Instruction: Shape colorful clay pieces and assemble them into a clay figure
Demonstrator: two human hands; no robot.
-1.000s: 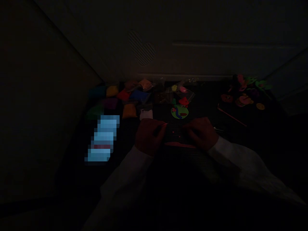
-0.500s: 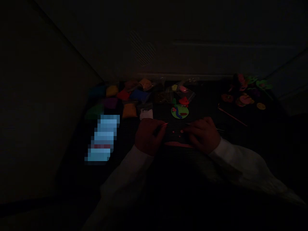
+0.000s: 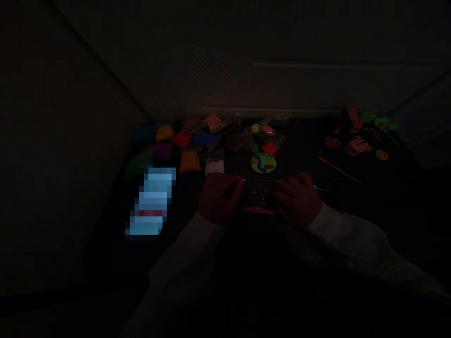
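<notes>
In the dim head view my left hand is closed in a pinch on a small pink piece of clay, whose pointed end sticks out. My right hand is closed around a thin metal tool; its tip points left and its other end shows behind the hand. Below the fingertips lie two tiny pink bits. A long pink strip lies nearer me, its right end by my right hand. Just beyond the hands is a green disc with a blue band and red and pink shapes on it.
Several bags of coloured clay lie at the back left. A lit, blurred-out screen is left of my hands. To the right lie a pink stick, a yellow disc and pink and green shapes. A wall rises behind.
My right hand has shifted slightly left over the pink strip's end. A small round bit beside its fingertip is no longer visible. The left hand has barely moved.
</notes>
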